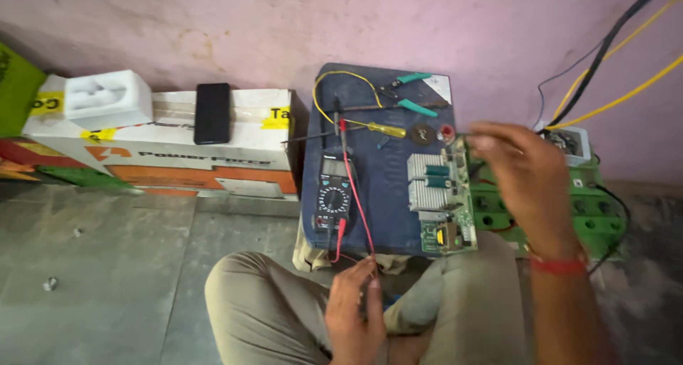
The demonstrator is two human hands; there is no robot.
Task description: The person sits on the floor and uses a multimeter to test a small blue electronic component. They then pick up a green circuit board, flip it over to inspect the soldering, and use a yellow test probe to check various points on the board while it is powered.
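**Bench state: meter leads and circuit board on blue block**

Packages: a long white carton (167, 148) with an orange band and yellow tape patches is seen at upper left, lying against the wall. A white moulded foam insert (107, 98) rests on its left end; a black phone (212, 113) lies flat on its top. A green box edge (16, 87) is cut off at the far left.

Surface and room: the floor (92, 265) is grey stone slabs, dusty. The wall (284, 23) is pink plaster, scuffed. Yellow and black cables (612, 59) run down from the upper right.

At centre, a dark blue block (384, 187) serves as the bench. On it lie a black multimeter (334, 193) with a rotary dial, a green circuit board (442, 198) with finned metal heat sinks, a yellow-handled screwdriver (373, 128) and teal-handled pliers (405, 91). A green plastic unit (594, 212) stands to the right.

Hands: the left hand (354, 311), at lower centre, is pinched together on the red lead wire (359, 201), which runs up past the meter. The right hand (523, 173), red thread at the wrist, hovers over the board's right edge, fingers bent; whether anything is gripped cannot be told.
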